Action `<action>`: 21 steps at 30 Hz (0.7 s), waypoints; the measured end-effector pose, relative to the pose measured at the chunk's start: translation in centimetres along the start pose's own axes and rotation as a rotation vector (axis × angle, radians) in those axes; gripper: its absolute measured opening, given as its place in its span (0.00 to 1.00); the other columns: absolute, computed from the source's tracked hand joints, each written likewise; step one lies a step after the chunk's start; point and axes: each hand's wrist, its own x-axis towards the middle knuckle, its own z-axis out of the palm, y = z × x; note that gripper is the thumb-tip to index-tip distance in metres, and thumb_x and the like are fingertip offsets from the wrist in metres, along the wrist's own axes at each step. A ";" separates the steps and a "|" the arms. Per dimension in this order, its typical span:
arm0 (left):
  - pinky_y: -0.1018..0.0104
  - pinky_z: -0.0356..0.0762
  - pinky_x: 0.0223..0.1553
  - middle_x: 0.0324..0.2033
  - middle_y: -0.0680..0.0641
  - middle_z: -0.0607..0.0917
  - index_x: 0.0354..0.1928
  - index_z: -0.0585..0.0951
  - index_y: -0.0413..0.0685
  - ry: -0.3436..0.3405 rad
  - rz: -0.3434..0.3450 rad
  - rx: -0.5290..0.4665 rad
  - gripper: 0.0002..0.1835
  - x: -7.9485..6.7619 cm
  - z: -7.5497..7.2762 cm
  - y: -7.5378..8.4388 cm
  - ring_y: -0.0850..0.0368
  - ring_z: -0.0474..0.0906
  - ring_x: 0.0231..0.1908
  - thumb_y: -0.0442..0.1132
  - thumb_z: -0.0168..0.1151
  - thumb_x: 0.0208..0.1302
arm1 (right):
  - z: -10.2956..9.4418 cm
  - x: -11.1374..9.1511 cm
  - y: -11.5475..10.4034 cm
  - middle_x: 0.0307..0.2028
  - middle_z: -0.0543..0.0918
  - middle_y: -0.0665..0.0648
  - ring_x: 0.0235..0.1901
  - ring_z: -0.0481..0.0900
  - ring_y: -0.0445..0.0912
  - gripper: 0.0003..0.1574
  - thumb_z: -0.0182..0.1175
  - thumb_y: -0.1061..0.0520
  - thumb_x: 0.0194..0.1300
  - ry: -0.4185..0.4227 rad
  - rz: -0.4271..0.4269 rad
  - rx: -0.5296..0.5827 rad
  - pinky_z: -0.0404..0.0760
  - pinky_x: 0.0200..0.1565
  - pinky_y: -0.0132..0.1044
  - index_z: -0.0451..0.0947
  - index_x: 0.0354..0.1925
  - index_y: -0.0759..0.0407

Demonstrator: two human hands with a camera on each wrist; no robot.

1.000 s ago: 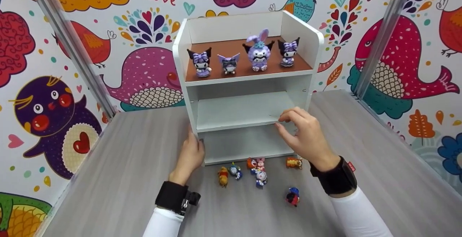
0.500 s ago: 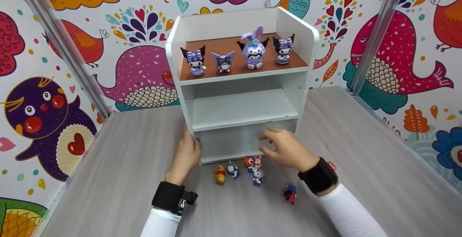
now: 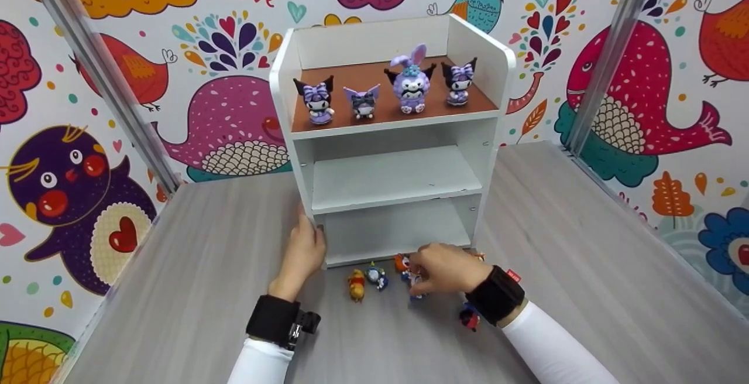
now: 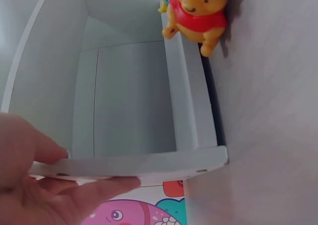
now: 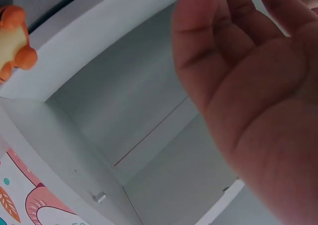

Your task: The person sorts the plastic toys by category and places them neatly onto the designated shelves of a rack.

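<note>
My left hand [image 3: 301, 246] grips the left side panel of a white shelf unit [image 3: 392, 173]; in the left wrist view the thumb lies inside the panel [image 4: 149, 165] and fingers outside. My right hand [image 3: 447, 267] is low over the toy figurines before the unit, thumb and fingers apart. Right at its fingertips are an orange-headed figurine [image 3: 402, 263] and a bluish-white figurine [image 3: 416, 292], partly covered. A yellow bear figurine in a red shirt [image 3: 356, 285] and a blue-green figurine [image 3: 376, 276] lie to their left.
Several purple-and-black figurines, one a bunny-eared figurine [image 3: 411, 88], stand on the brown top shelf [image 3: 351, 74]. A red-and-blue figurine [image 3: 470, 319] lies below my right wrist. An orange figurine [image 5: 15, 43] shows at the unit's base. Patterned walls [image 3: 234, 126] enclose the grey table [image 3: 234, 220].
My right hand has moved down and left from the middle shelf's right end to the figurines on the table. My left hand keeps its hold on the side panel.
</note>
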 end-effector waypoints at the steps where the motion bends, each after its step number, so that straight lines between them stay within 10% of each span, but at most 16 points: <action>1: 0.40 0.80 0.49 0.54 0.18 0.76 0.73 0.49 0.24 0.005 0.002 0.001 0.34 0.0 0.0 0.0 0.28 0.81 0.50 0.25 0.49 0.70 | 0.1 0.0 0.0 0.24 0.79 0.49 0.23 0.67 0.36 0.15 0.75 0.50 0.53 -0.008 0.007 0.002 0.67 0.26 0.30 0.81 0.31 0.56; 21: 0.40 0.81 0.48 0.54 0.17 0.76 0.74 0.47 0.24 0.000 0.026 -0.015 0.35 0.0 0.1 -0.1 0.28 0.81 0.48 0.24 0.48 0.69 | 0.5 0.1 -0.4 0.23 0.72 0.45 0.23 0.65 0.37 0.20 0.79 0.56 0.45 -0.063 0.108 0.104 0.63 0.25 0.29 0.75 0.29 0.58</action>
